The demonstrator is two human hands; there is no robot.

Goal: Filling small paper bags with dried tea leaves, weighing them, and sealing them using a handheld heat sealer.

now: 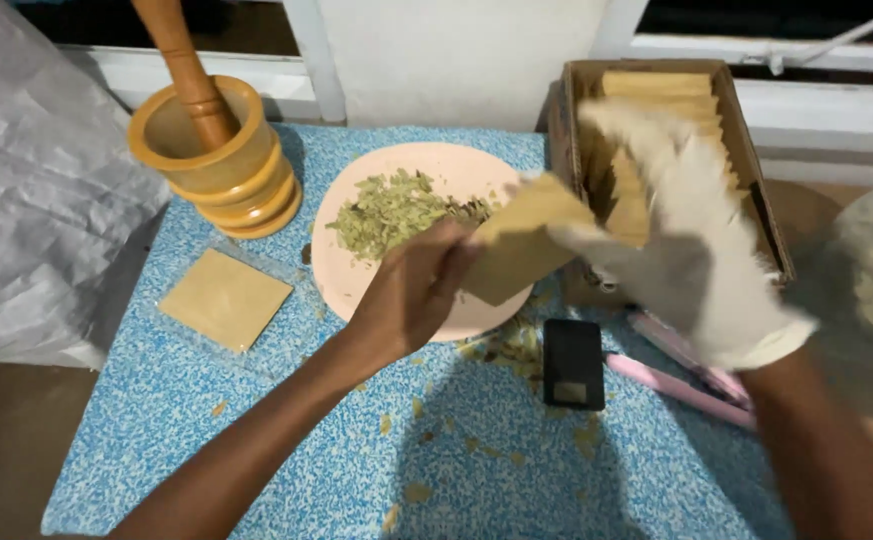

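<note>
The brown paper pouch is held up over the pink plate, between the two hands. One corner of it is hidden behind the left hand, and its far edge is covered by the gloved fingers. The right hand is blurred, so its fingers are hard to make out, and the wrist is cut off at the picture's edge. The left hand is bare and is closed on the pouch's near edge, with the thumb and fingers pinched on it. The right hand is in a white glove; its fingers are spread wide and are laid against the pouch's right side. The pouch is flat, plain and tan, with sharp corners. A pile of dry green leaf bits is seen on the plate, partly hidden by the pouch. More pouches are stacked in a cardboard box behind the glove. A wooden mortar with a pestle is stood at the back left, and a small black scale is laid on the blue table.
</note>
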